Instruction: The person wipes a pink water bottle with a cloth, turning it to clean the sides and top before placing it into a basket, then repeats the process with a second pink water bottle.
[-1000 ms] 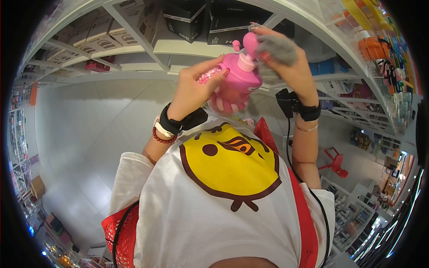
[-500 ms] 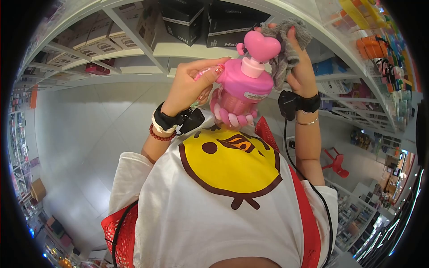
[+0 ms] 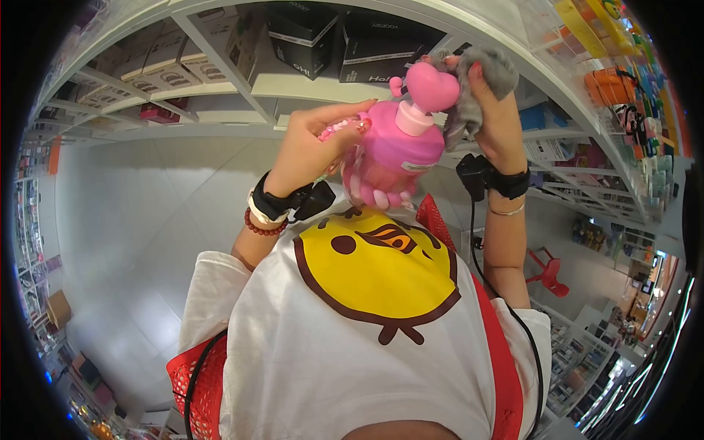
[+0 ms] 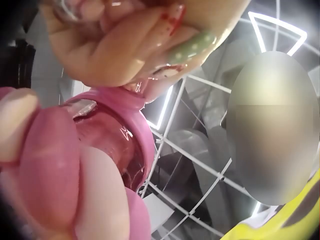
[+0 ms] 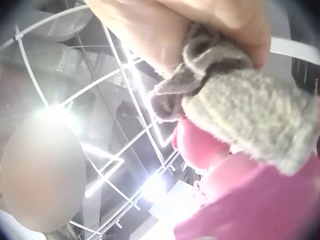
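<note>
While left grip (image 3: 309, 147) holds bottle (image 3: 402, 147), right grip (image 3: 500, 121) cloth (image 3: 497, 75), shelves (image 3: 312, 86) border apparently tiled floor (image 3: 154, 220).

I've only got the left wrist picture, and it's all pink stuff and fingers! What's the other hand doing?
Observer: In the head view, the right hand is gripping a fluffy gray cloth.

Operator: Ooh! And what's on the very top of the pink bottle? My picture doesn't show it.

Observer: A shiny pink heart sticks up from the lid of the pink bottle.
</note>
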